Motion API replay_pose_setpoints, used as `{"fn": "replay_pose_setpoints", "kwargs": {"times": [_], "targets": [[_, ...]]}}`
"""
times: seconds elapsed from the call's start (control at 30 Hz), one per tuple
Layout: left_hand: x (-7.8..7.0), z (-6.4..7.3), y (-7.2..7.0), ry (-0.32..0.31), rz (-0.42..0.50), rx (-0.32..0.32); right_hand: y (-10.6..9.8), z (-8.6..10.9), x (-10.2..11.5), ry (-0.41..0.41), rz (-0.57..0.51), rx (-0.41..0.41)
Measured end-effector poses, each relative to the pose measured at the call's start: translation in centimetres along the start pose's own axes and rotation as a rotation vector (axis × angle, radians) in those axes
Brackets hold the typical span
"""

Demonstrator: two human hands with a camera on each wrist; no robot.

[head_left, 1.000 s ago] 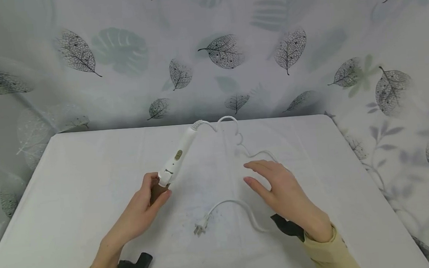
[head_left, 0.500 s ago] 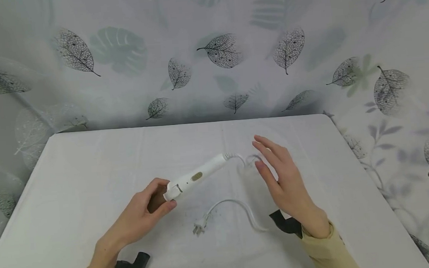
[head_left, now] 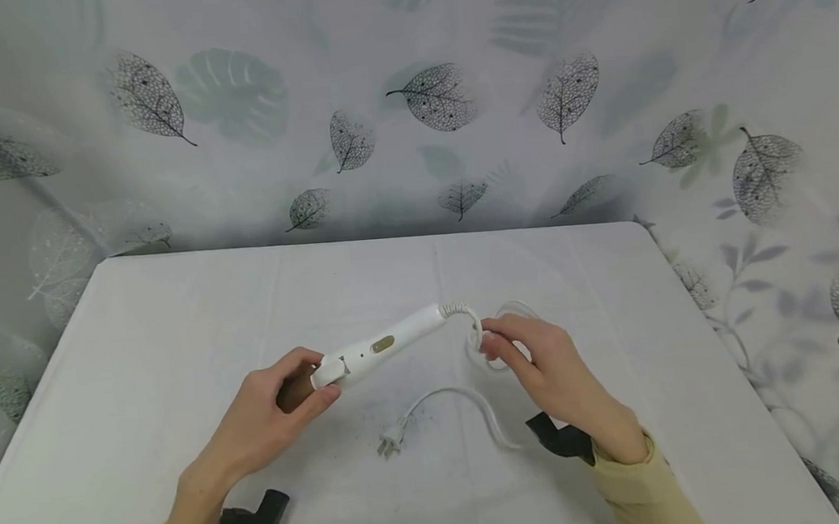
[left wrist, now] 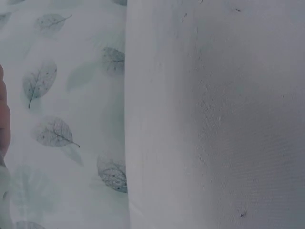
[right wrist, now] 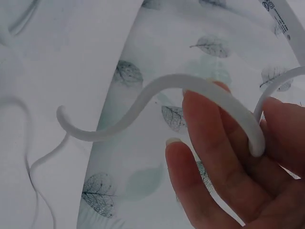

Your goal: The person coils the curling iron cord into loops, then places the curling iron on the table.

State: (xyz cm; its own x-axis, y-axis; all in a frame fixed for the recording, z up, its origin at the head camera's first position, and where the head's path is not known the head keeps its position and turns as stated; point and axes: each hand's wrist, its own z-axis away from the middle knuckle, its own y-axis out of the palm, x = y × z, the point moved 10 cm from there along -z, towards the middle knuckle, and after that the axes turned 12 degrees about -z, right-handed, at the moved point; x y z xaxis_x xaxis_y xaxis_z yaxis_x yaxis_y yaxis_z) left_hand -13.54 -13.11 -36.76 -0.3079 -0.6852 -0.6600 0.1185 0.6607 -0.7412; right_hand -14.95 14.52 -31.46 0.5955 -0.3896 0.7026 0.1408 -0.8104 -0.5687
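Note:
A white curling iron with a gold switch is held above the table, tilted up to the right. My left hand grips its brown end between thumb and fingers, covering much of it. My right hand pinches the white power cord a little beyond the coiled strain relief. In the right wrist view, the cord loops across the fingers, and part of the iron's handle shows at top right. The cord's two-pin plug lies on the table between the hands.
A white-covered table stretches under both hands, with a leaf-patterned curtain behind and at the sides. Black straps sit at the wrists. Only a sliver of a hand shows in the left wrist view.
The curling iron has swung from steep to more level, its cord end coming down and right. My right hand reached forward, then drew back and took hold of the cord.

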Motion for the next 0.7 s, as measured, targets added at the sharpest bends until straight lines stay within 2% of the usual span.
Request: {"fn": "replay_pose_setpoints", "kwargs": {"times": [0.2,0.4,0.5,0.63,0.7], "targets": [[-0.8,-0.1,0.7,0.06,-0.002,0.037,1.5,0.0,-0.9,0.11,-0.074,0.104],[-1.8,0.0,2.0,0.136,-0.031,0.123,3.5,0.4,-0.9,0.141,-0.098,0.239],[-2.0,0.1,2.6,0.147,-0.041,0.164,4.2,0.6,-0.6,0.098,-0.087,0.292],[-2.0,0.2,2.9,0.145,-0.05,0.191,4.2,0.6,-0.3,0.04,-0.068,0.286],[-2.0,0.3,3.1,0.146,-0.058,0.2,4.2,0.6,-0.5,0.038,-0.074,0.28]]}}
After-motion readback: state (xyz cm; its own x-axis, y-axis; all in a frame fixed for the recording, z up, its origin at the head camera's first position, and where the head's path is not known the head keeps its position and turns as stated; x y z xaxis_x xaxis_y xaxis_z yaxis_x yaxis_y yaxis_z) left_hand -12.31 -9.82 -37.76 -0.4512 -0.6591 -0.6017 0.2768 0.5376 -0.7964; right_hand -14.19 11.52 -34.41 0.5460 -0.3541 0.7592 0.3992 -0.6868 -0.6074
